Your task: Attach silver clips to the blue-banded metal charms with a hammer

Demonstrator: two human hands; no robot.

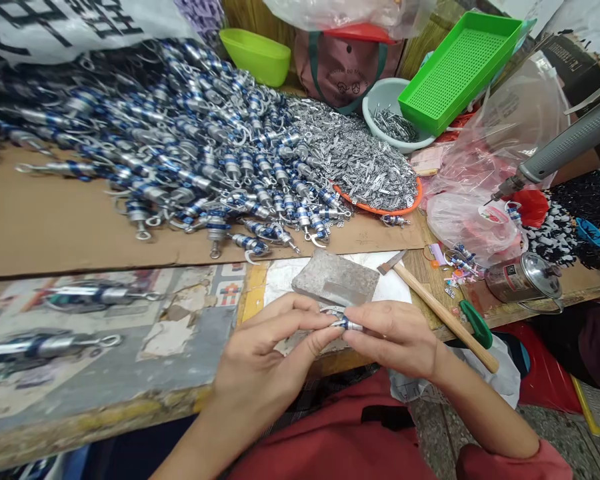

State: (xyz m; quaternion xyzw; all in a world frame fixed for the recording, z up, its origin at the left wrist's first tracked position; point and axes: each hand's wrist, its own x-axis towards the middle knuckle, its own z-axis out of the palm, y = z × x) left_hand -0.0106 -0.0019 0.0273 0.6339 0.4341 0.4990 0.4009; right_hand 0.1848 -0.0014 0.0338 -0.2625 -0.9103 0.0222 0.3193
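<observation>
A small blue-and-silver metal fitting (pixel 350 325) is pinched between both my hands, with a curved metal piece at its upper side. My left hand (pixel 275 340) grips its left end with thumb and fingers. On the other end, my right hand (pixel 397 333) has thumb and fingertips closed. My fingers cover much of the fitting. Just beyond them lies a rough stone block (pixel 335 277) on white paper. A wooden-handled hammer (pixel 445 313) rests to the right of my right hand.
A large heap of similar fittings (pixel 195 147) covers the cardboard (pixel 40 220). Small metal plates (pixel 365 160) fill an orange-rimmed tray. A green basket (pixel 460 73) leans over a pale bowl (pixel 373 113). A power screwdriver (pixel 565 150) hangs at right, above a lidded metal mug (pixel 510 283).
</observation>
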